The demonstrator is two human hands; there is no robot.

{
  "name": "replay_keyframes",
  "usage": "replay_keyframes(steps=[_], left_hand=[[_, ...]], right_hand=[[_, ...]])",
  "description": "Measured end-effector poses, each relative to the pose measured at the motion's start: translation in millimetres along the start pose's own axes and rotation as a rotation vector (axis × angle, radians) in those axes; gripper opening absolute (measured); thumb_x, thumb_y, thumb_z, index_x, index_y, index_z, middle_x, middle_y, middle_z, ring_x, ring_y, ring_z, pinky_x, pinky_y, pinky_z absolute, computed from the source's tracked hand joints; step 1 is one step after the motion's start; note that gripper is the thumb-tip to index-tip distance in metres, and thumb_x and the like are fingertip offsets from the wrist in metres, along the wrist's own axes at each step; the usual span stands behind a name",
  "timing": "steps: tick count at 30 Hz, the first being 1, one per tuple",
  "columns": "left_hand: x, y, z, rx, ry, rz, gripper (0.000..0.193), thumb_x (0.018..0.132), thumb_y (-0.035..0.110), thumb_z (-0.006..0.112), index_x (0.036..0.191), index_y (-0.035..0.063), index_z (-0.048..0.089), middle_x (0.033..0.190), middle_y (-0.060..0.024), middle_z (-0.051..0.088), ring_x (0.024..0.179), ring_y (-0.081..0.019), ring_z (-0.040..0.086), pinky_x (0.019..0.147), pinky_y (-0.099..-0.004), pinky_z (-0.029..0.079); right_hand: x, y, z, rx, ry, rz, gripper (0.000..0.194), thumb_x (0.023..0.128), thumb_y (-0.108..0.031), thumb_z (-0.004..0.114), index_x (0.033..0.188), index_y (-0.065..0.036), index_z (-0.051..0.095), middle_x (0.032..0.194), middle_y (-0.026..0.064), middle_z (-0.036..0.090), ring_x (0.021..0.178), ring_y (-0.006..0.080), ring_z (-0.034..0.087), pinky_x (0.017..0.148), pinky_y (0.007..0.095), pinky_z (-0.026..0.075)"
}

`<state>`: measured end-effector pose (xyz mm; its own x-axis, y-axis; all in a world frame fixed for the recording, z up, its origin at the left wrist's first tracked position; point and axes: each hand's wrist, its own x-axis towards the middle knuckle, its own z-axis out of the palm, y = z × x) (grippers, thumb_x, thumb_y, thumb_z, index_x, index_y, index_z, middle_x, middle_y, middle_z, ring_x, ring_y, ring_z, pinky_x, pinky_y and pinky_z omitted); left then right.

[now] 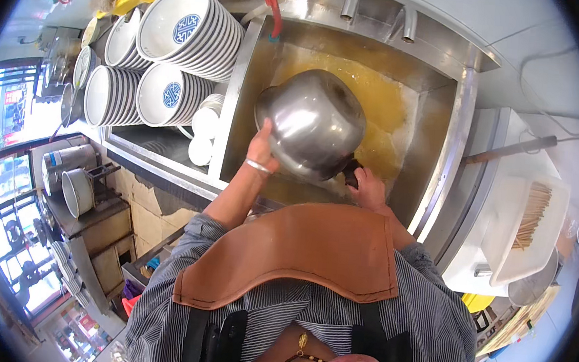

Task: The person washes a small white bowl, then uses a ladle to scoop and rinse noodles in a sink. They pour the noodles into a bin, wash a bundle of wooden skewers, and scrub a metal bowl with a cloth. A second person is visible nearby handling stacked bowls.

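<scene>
A rounded stainless steel pot (314, 124) is tilted over the sink (435, 111), its outer side facing up. My left hand (261, 153) grips the pot at its left edge, thumb on the outside. At the pot's lower right, my right hand (368, 187) holds a dark piece (352, 171) against it. Whether that piece is a handle or a scrubber, I cannot tell. Below the pot, cloudy yellowish water (382, 99) with some foam lies in the sink. The inside of the pot is hidden.
Stacked white bowls (163, 94) with blue patterns stand left of the sink, beside small white dishes (205, 123). A red-wrapped hose (273, 11) hangs at the back edge, near metal spouts (409, 24). To the right, a white plastic tray (507, 239) holds chopsticks (532, 215).
</scene>
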<state>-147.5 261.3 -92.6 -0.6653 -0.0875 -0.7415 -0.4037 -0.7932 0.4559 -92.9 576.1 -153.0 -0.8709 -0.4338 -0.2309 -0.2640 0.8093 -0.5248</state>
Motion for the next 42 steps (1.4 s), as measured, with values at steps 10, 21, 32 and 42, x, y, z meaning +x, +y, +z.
replay_keyframes(steps=[10,21,32,42], left_hand=[[-90,37,17,0.216,-0.264,0.077,0.050,0.096,0.031,0.063,0.137,0.0054,0.049,0.131,-0.0134,0.058,0.116,-0.0307,0.059,0.093,-0.0505,0.052],[-249,-10,265,1.246,-1.281,1.071,0.026,0.076,0.010,0.085,0.093,0.0037,0.065,0.079,-0.0031,0.068,0.068,-0.0162,0.065,0.065,-0.0262,0.051],[-220,-253,419,1.528,-1.749,1.998,0.013,0.080,0.010,0.065,0.093,0.0118,0.063,0.084,-0.0033,0.065,0.092,-0.0248,0.064,0.094,-0.0394,0.046],[-167,-126,243,1.279,-1.477,1.708,0.024,0.084,0.013,0.063,0.108,0.0108,0.068,0.107,-0.0080,0.068,0.118,-0.0311,0.057,0.110,-0.0486,0.038]], right_hand=[[-56,5,-25,0.088,-0.263,0.229,0.043,0.073,-0.031,0.075,0.111,-0.014,0.063,0.107,0.0140,0.068,0.097,0.0368,0.066,0.083,0.0478,0.053],[-103,-27,-29,0.156,0.170,0.373,0.030,0.079,-0.028,0.066,0.101,-0.008,0.063,0.094,0.0188,0.068,0.084,0.0382,0.068,0.075,0.0498,0.054],[-110,-28,-30,0.153,0.278,0.402,0.036,0.079,-0.029,0.066,0.106,-0.005,0.059,0.098,0.0186,0.067,0.087,0.0373,0.068,0.076,0.0497,0.055],[-103,-30,-36,0.154,0.087,0.405,0.041,0.078,-0.037,0.067,0.112,-0.014,0.067,0.099,0.0155,0.072,0.096,0.0378,0.068,0.083,0.0500,0.053]])
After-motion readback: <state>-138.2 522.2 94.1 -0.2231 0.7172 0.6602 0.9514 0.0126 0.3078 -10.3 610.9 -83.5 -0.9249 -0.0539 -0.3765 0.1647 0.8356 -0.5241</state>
